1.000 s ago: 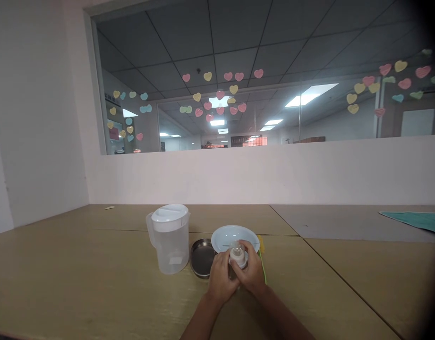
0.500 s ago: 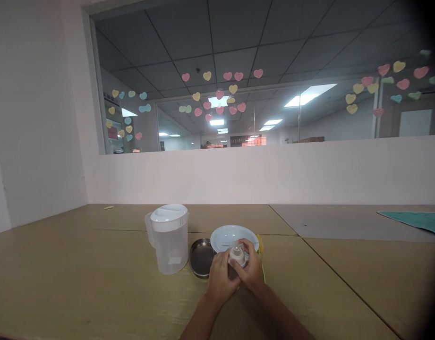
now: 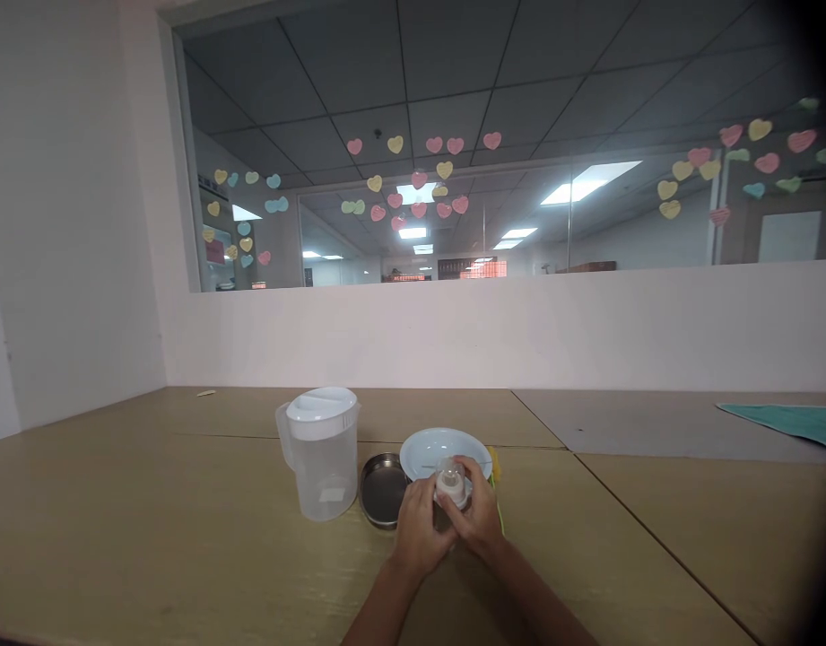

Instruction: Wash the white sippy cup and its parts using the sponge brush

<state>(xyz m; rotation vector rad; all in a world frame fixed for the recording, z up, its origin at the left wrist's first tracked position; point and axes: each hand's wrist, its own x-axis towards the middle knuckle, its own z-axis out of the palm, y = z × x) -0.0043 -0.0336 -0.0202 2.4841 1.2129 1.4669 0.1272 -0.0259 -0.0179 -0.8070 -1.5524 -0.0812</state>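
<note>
Baby bottle (image 3: 451, 492) is held between both hands, just in front of the pale blue bowl's near rim. The wooden table (image 3: 184, 529) spans the foreground. Two bare forearms rise from its near edge and converge, with the wrists close together. The translucent lidded pitcher (image 3: 327, 467) stands upright, well to the left of the hands. The pale blue bowl (image 3: 422, 444) sits beyond them, and the dark metal pan (image 3: 384, 493) lies between pitcher and bowl. The left hand (image 3: 419, 529) grasps the bottle's left side, fingers pointing away and bent around it. The right hand (image 3: 480, 516) wraps the right side, its index finger curled near the clear dome cap (image 3: 449, 468) and its thumb across the near side. The bottle's lower body is hidden.
</note>
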